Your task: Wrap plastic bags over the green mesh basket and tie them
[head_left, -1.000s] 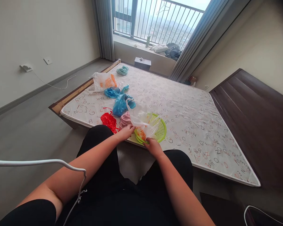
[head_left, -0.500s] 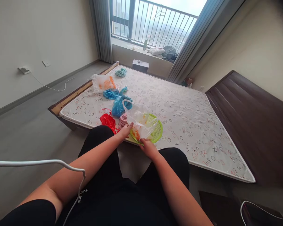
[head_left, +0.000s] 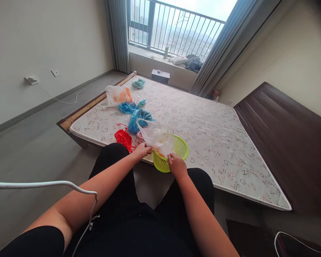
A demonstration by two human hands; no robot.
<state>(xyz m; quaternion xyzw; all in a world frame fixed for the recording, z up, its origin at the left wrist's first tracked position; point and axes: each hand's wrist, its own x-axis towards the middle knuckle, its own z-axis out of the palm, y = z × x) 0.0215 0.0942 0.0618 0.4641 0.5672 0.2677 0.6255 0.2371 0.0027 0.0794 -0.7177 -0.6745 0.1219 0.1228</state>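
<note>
A white translucent plastic bag (head_left: 156, 135) with orange print lies over the left part of a lime-green plastic basket (head_left: 162, 165) at the mattress edge. My left hand (head_left: 142, 151) pinches the bag's near left side. At the near right side, my right hand (head_left: 177, 166) is closed on the bag, close to the basket's rim; whether it also grips the rim I cannot tell. Beside my left hand are a pink coiled bundle (head_left: 139, 139), partly hidden, and a red plastic bag (head_left: 123, 139). Just behind lies a blue plastic bag (head_left: 137, 120).
On the mattress (head_left: 203, 132) farther back lie another blue bag (head_left: 127, 107), a white bag with orange print (head_left: 119, 95) and a teal coil (head_left: 138, 84). A white cable (head_left: 42, 185) hangs across my left arm. The dark headboard (head_left: 283, 135) stands right.
My right hand has moved right and slightly down, drawing the bag's edge with it. The basket has shifted slightly and tilted, showing more of its near side.
</note>
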